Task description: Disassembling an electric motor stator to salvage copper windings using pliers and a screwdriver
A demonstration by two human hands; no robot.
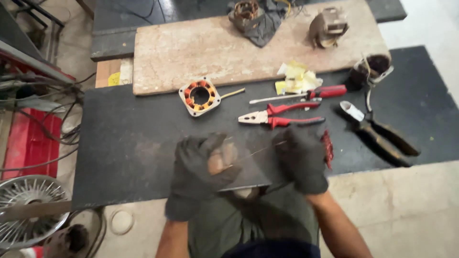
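Dark fabric gloves cover both hands, and a thin, pale wire (256,152) runs tight between them, just above the near edge of the black mat on the bench (124,143). The left hand (203,165) is closed in a fist around one end of the wire. The right hand (301,160) is closed too, gripping the other end, and a small bundle of red wire (327,149) shows at its outer side.

To do this well, I think both hands should pull evenly so the wire stays straight and gets no kinks. A slow, steady pull seems safer than a jerk, since thin wire can snap.

Near the middle of the bench lie red-handled pliers (279,116) and a red-handled screwdriver (306,94). Toward the far left sits a square metal motor core with orange coils (199,96). Dark-handled cutters (377,131) lie near the right edge. Yellow paper scraps (296,77) rest by the far stone slab (229,48).
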